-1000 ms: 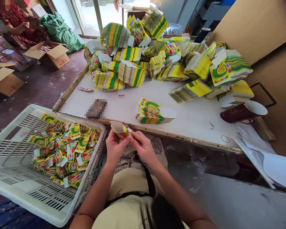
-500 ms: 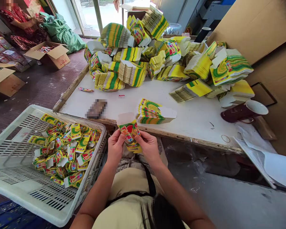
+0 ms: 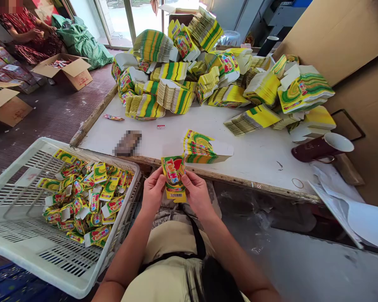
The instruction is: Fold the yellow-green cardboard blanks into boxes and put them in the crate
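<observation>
A small yellow-and-green printed carton (image 3: 174, 174) is held upright in front of me, its printed face towards me and its barcode flap at the bottom. My left hand (image 3: 153, 189) pinches its left edge between thumb and fingers. On the right edge, my right hand (image 3: 195, 191) grips it the same way. Just beyond, a fanned stack of flat cartons (image 3: 204, 147) lies at the table's front edge. To my left, a white plastic basket (image 3: 11, 222) holds many folded cartons (image 3: 94, 201), several with white flaps sticking out.
Bundles of flat cartons (image 3: 173, 96) are heaped across the back of the white table (image 3: 255, 167). A dark mug (image 3: 323, 147) lies tilted at the right near large cardboard (image 3: 349, 100). Another person (image 3: 31, 35) is at the far left by an open cardboard box (image 3: 77, 75).
The carton between my hands has turned to face me more squarely and shifted slightly right. The other person's hands have moved a little.
</observation>
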A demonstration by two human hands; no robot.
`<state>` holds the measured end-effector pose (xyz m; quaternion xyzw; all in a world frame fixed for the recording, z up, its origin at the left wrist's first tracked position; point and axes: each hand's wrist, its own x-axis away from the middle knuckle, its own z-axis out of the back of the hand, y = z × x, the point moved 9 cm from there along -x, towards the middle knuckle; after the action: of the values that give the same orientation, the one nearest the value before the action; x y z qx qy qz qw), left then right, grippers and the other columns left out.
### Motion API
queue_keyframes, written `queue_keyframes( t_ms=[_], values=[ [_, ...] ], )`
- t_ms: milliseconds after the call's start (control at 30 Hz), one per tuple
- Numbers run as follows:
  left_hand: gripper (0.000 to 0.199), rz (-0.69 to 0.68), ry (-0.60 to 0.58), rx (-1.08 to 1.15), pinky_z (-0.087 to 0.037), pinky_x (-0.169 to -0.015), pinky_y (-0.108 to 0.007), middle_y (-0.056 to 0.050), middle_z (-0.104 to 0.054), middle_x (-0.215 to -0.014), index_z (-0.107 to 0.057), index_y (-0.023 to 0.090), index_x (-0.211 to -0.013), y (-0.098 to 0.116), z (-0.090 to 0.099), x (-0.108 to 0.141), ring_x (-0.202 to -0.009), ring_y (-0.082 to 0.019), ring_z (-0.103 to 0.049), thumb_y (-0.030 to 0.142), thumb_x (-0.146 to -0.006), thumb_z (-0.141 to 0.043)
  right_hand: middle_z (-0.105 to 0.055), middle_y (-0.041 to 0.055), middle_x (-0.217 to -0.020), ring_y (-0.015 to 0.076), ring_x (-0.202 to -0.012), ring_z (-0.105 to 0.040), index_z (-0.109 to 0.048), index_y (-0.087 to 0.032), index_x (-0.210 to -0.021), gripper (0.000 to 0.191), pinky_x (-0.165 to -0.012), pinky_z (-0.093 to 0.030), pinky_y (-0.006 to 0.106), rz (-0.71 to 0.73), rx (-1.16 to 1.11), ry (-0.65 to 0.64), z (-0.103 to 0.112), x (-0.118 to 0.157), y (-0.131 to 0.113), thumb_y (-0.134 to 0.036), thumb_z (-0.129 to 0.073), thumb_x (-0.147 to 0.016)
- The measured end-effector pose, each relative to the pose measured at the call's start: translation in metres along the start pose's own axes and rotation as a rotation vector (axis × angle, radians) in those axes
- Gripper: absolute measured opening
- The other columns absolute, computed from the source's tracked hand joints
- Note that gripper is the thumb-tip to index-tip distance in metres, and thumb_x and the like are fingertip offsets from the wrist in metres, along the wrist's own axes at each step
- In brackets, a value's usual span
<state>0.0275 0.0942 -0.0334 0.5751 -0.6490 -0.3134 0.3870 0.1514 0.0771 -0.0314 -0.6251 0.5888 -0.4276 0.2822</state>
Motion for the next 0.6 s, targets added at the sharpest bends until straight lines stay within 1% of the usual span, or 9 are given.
queue_keyframes(
  t_ms=[100, 200, 267, 367, 467, 533, 600],
  values=[
    [0.045, 0.014, -0.008, -0.068, -0.057, -0.083, -0.034, -0.008, -0.075, -0.107, -0.073, 0.022, -0.112, -0.003, 0.002, -0.001, -0.096, -0.024, -0.071, 0.047, -0.075, -0.077, -0.077, 0.0032, -0.097, 0.0241, -0.088, -0.07, -0.076, -0.024, -0.095, 0.041, -0.077, -0.058, 0.036, -0.016, 0.011, 0.013, 0.002, -0.001, 0.002, -0.054, -0.079, -0.068],
    [0.042, -0.029, 0.03, -0.145, -0.055, -0.084, -0.032, -0.007, -0.075, -0.107, -0.073, 0.021, -0.113, 0.001, 0.007, 0.0, -0.095, -0.023, -0.07, 0.045, -0.077, -0.074, -0.077, 0.0034, -0.096, 0.0234, -0.088, -0.069, -0.076, -0.023, -0.094, 0.04, -0.077, -0.057, 0.035, -0.019, 0.036, -0.007, 0.001, 0.001, 0.004, -0.054, -0.077, -0.07],
    [0.039, -0.069, 0.061, -0.217, -0.055, -0.081, -0.03, -0.006, -0.075, -0.104, -0.073, 0.021, -0.112, 0.004, 0.01, 0.002, -0.091, -0.021, -0.07, 0.043, -0.08, -0.072, -0.077, 0.0033, -0.093, 0.0222, -0.085, -0.069, -0.076, -0.023, -0.092, 0.038, -0.077, -0.057, 0.035, -0.002, 0.065, -0.015, 0.001, 0.002, 0.005, -0.054, -0.077, -0.07],
    [0.03, -0.122, 0.106, -0.287, -0.053, -0.072, -0.026, -0.003, -0.075, -0.094, -0.074, 0.02, -0.101, 0.007, 0.013, 0.005, -0.079, -0.016, -0.067, 0.043, -0.084, -0.068, -0.075, 0.0021, -0.083, 0.0194, -0.077, -0.066, -0.074, -0.023, -0.085, 0.031, -0.075, -0.056, 0.033, 0.06, 0.134, 0.002, 0.003, 0.001, 0.002, -0.05, -0.079, -0.07],
    [0.026, -0.111, 0.091, -0.252, -0.051, -0.067, -0.023, -0.002, -0.074, -0.086, -0.073, 0.02, -0.092, 0.003, 0.009, 0.005, -0.072, -0.014, -0.064, 0.044, -0.085, -0.067, -0.072, 0.0006, -0.076, 0.0162, -0.069, -0.062, -0.07, -0.022, -0.077, 0.026, -0.069, -0.054, 0.03, 0.127, 0.195, 0.024, 0.007, 0.0, -0.004, -0.047, -0.078, -0.071],
    [0.026, -0.103, 0.067, -0.193, -0.051, -0.072, -0.024, -0.002, -0.073, -0.093, -0.071, 0.021, -0.097, 0.003, 0.006, 0.003, -0.079, -0.014, -0.065, 0.043, -0.084, -0.068, -0.07, 0.0001, -0.072, 0.0149, -0.065, -0.06, -0.069, -0.022, -0.075, 0.026, -0.065, -0.052, 0.028, 0.147, 0.256, 0.021, 0.009, 0.0, -0.009, -0.046, -0.076, -0.073],
    [0.025, -0.119, 0.072, -0.144, -0.052, -0.077, -0.024, -0.002, -0.072, -0.096, -0.07, 0.022, -0.099, 0.006, 0.007, 0.002, -0.083, -0.014, -0.065, 0.04, -0.082, -0.071, -0.068, 0.0001, -0.069, 0.0145, -0.061, -0.057, -0.069, -0.021, -0.074, 0.026, -0.061, -0.049, 0.027, 0.148, 0.341, -0.001, 0.009, 0.0, -0.011, -0.046, -0.075, -0.074]
  ],
)
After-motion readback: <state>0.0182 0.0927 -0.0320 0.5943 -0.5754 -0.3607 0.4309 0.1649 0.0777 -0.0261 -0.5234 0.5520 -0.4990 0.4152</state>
